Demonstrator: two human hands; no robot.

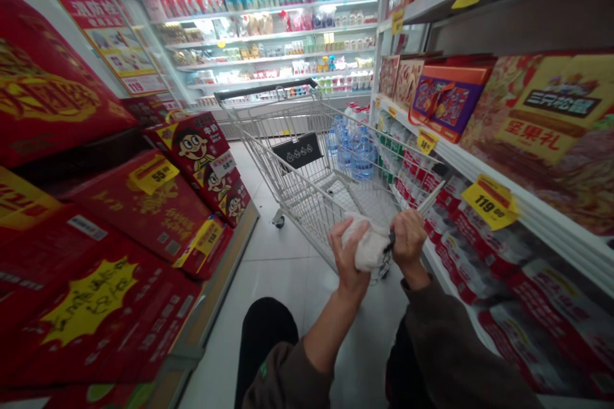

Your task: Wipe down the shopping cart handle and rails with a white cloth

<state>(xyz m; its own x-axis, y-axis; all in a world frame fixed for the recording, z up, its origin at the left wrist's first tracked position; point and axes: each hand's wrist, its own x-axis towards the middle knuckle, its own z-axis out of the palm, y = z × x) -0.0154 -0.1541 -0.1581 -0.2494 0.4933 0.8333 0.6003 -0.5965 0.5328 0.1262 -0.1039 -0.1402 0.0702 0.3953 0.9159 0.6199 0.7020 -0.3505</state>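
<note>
I look down a supermarket aisle from low down, with my dark trouser knees at the bottom of the view. My left hand (pixel 346 254) is closed round a crumpled white cloth (pixel 367 243), pressing it against the near end of a metal shopping cart (pixel 307 185). My right hand (pixel 409 236) is closed round a thin grey rod-like tool (pixel 428 199) that points up and right, close beside the cloth. Large water bottles (pixel 357 152) stand beyond the cart's far side.
Red gift boxes (pixel 158 204) with yellow price tags fill low shelves on the left. Shelves on the right (pixel 522 204) carry boxed goods and yellow tags. A lit chilled display (pixel 273 38) closes the aisle's far end. White floor tiles (pixel 278 255) run between.
</note>
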